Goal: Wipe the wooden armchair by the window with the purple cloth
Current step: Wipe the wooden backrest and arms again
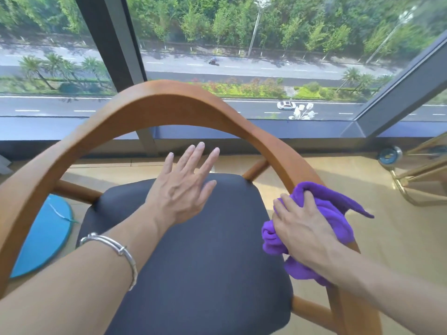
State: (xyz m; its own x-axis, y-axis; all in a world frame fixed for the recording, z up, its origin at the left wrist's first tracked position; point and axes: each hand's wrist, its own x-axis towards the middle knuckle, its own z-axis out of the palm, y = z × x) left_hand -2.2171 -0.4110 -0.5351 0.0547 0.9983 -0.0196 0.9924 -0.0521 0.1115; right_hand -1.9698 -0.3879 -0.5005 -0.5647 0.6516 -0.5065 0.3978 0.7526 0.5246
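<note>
The wooden armchair point(154, 102) has a curved brown rail arching across the view and a dark padded seat point(203, 250) below it. My right hand point(302, 228) grips the bunched purple cloth point(331, 209) and holds it against the rail's right side. The cloth covers that stretch of wood. My left hand point(186, 184) hovers over the seat's far part with fingers straight and spread, holding nothing. A silver bangle sits on my left forearm.
A large window point(242, 56) with dark frames stands just beyond the chair, over a street far below. A blue round object point(43, 235) lies on the floor at left. Gold metal legs point(416, 184) of other furniture stand at right on the pale floor.
</note>
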